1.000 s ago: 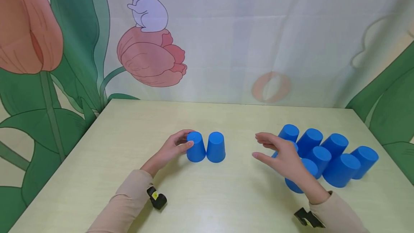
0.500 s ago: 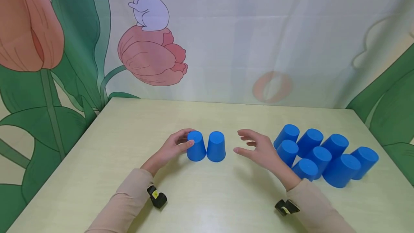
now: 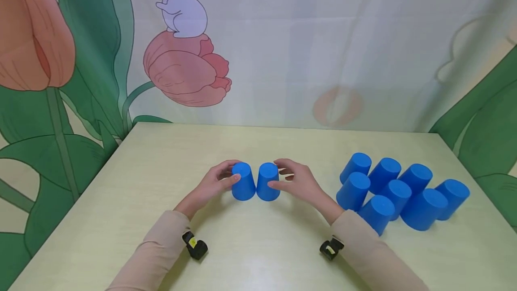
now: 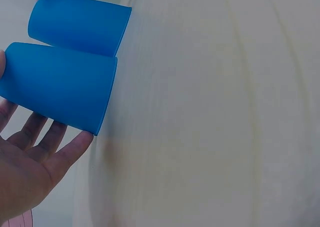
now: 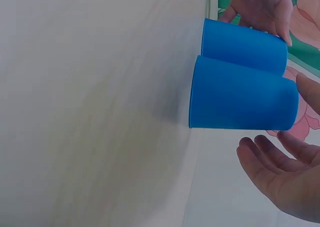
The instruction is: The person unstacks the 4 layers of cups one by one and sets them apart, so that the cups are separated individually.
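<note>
Two blue plastic cups stand upside down side by side mid-table, their lower rims close together. The left cup [image 3: 244,183] is held by my left hand [image 3: 212,184], thumb on the near side and fingers round the outer side; the left wrist view shows the fingertips against this cup [image 4: 60,84]. My right hand [image 3: 300,184] is around the outer side of the right cup [image 3: 265,185], thumb in front and fingers behind. In the right wrist view, the thumb and index fingertip are right at the base of this cup [image 5: 242,97], while the other fingers sit slightly apart below it.
To the right, several more upside-down blue cups [image 3: 424,210] stand in a close group beside my right forearm. The pale wooden table [image 3: 258,250] ends at a printed curtain [image 3: 274,57] behind. A small black camera [image 3: 195,246] is strapped to each wrist.
My right hand has moved left from beside the cup group to the right cup of the pair. My left hand has kept its grip on the left cup.
</note>
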`<state>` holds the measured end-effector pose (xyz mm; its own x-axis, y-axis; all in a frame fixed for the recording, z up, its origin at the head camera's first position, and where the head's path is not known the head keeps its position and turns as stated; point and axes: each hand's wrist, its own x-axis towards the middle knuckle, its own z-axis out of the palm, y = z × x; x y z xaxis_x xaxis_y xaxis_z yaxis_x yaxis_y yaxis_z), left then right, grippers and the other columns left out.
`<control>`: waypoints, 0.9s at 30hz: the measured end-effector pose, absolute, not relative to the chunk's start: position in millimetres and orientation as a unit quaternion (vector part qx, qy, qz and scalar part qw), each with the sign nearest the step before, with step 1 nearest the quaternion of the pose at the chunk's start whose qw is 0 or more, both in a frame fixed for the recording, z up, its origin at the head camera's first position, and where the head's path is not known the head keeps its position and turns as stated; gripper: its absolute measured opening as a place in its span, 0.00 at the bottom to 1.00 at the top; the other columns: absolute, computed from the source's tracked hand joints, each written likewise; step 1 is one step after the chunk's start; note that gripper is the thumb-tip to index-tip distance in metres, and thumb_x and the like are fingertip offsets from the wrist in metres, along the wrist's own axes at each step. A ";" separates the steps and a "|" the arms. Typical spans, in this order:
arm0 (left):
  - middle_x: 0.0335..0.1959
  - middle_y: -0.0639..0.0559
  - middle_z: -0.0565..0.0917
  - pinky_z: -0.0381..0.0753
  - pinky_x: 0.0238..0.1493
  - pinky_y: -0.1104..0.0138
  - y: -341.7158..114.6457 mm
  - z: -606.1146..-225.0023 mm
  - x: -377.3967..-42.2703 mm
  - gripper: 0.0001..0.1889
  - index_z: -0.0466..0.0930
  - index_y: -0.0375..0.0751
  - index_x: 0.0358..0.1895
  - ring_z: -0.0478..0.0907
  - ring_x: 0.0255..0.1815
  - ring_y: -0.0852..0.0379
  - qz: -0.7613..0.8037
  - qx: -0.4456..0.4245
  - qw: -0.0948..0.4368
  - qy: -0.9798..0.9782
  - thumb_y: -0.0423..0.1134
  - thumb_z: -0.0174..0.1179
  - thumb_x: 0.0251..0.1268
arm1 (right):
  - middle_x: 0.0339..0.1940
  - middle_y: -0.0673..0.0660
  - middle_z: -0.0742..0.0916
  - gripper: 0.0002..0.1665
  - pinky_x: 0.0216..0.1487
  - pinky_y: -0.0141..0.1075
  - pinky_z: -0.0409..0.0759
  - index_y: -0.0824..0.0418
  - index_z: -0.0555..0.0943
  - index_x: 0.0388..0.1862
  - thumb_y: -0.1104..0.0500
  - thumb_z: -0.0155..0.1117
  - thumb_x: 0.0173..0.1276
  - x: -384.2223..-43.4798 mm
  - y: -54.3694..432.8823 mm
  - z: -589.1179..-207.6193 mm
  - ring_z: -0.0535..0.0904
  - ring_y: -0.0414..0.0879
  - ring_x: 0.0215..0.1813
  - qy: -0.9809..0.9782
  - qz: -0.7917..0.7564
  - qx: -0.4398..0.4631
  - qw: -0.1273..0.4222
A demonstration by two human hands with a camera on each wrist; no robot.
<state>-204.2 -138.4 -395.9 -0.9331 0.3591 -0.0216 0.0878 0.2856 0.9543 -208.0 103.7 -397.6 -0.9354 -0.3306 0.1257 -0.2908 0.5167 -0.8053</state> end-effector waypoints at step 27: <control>0.57 0.32 0.69 0.70 0.54 0.47 -139.0 -395.7 -204.0 0.23 0.62 0.33 0.63 0.65 0.59 0.36 0.586 0.142 0.115 0.789 0.37 0.51 0.67 | 0.52 0.59 0.80 0.33 0.48 0.45 0.77 0.60 0.73 0.58 0.52 0.70 0.54 -191.1 112.8 -393.0 0.78 0.54 0.49 0.878 -0.455 -0.147 0.015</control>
